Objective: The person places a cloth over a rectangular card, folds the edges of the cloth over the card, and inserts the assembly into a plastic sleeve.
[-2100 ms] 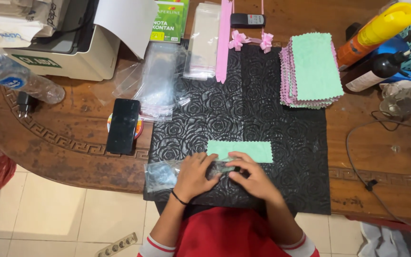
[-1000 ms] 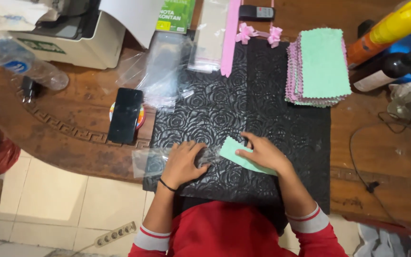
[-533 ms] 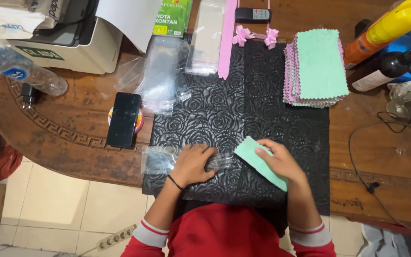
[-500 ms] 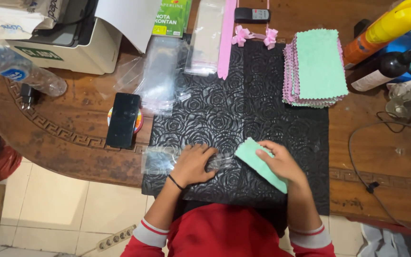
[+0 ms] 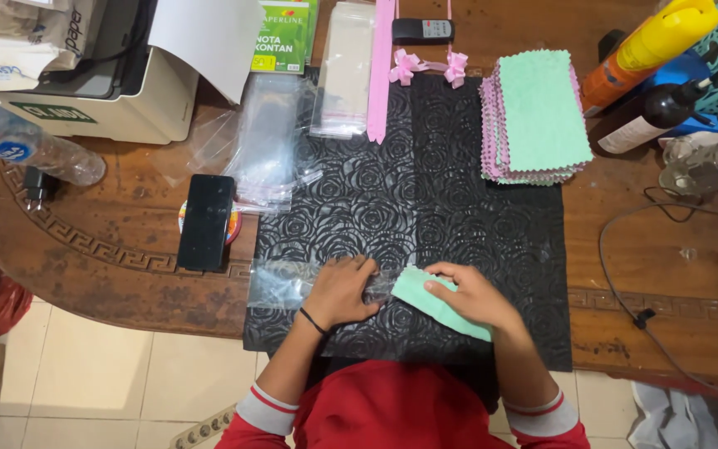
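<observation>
Green cloth (image 5: 435, 302), folded, lies on the black rose-embossed mat (image 5: 459, 208) under the right hand (image 5: 474, 296), whose fingers pinch its left end. Just beside it, the left hand (image 5: 340, 292) presses flat, fingers together, on a clear plastic sleeve (image 5: 286, 283).

mat (image 5: 459, 208): embossed black, matt | sleeve (image 5: 284, 284): clear glossy plastic | cloth (image 5: 430, 301): green fabric

Work surface: dark brown wooden table (image 5: 85, 249) w/ curved front edge and inlaid key-pattern border. Finish worn and scratched near the edge. Centre covered by black mat (image 5: 425, 191), embossed w/ roses. Floor (image 5: 101, 374): pale beige tiles, thin grout lines, visible below table edge. Lighting: even, soft, no hard shadows.
</observation>
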